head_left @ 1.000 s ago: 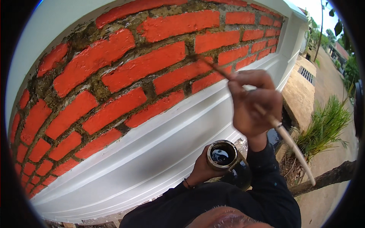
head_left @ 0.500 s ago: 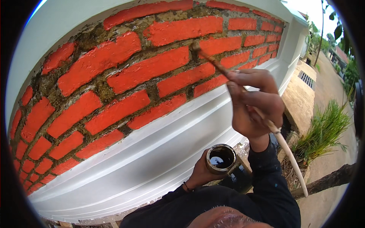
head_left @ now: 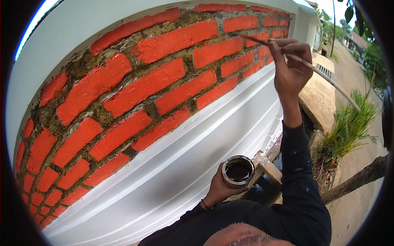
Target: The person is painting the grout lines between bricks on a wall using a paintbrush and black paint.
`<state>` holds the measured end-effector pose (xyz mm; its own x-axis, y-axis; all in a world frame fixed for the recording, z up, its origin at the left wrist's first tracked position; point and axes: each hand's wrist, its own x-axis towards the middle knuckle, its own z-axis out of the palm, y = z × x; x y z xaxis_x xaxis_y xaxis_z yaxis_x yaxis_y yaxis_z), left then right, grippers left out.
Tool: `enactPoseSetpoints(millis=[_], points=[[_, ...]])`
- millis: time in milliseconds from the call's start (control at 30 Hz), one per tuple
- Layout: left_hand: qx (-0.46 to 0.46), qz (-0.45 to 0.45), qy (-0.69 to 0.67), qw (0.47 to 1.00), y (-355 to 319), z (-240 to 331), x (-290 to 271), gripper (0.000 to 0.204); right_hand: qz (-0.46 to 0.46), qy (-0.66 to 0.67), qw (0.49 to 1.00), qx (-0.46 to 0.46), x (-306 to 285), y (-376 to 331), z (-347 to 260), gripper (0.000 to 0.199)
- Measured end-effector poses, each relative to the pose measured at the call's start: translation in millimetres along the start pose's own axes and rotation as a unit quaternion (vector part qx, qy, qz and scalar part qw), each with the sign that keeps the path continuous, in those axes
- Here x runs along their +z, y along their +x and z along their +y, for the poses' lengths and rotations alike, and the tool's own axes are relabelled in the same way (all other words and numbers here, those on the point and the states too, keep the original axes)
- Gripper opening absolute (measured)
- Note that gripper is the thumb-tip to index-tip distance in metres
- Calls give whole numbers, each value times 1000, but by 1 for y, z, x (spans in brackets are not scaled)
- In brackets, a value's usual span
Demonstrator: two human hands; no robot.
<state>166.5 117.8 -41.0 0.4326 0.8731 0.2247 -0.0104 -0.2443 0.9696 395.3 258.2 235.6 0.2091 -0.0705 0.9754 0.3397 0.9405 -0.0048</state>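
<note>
In my right hand [head_left: 292,67] is a long thin paintbrush [head_left: 328,78], its pale handle sticking out to the right. The dark brush tip lies at a mortar joint between orange-red bricks, near the upper right of the brick wall [head_left: 170,41]. Low in the middle, my left hand [head_left: 219,186] is wrapped round an open can [head_left: 238,171] with a smeared rim and dark liquid inside. The bricks are glossy orange-red. Brown, rough mortar runs between most of them, and greyer mortar shows toward the right end.
White moulded ledges [head_left: 180,164] curve below the bricks, and a white frame [head_left: 65,37] borders them above. On the right are a concrete slab [head_left: 318,98], a drain grate [head_left: 323,70], a grassy plant [head_left: 342,127] and a dark branch [head_left: 357,180]. Water lies in a ditch below the can.
My right hand and the brush have moved up and right, from one mortar joint to another farther along. The view has shifted too. My left hand still holds the can.
</note>
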Motion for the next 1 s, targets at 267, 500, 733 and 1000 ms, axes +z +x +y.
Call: enactPoseSetpoints(millis=[267, 500, 733, 1000], points=[[-13, 11, 15, 1000, 3, -1, -3, 106, -43, -21, 996, -80, 30, -13, -30, 22], [11, 0, 13, 1000, 8, -2, 4, 108, 32, 13, 999, 36, -25, 11, 30, 22], [2, 2, 16, 1000, 10, -4, 5, 108, -26, 8, 999, -34, 12, -6, -6, 23], [9, 5, 3, 1000, 14, -2, 5, 105, 22, 7, 999, 33, -27, 7, 22, 23]])
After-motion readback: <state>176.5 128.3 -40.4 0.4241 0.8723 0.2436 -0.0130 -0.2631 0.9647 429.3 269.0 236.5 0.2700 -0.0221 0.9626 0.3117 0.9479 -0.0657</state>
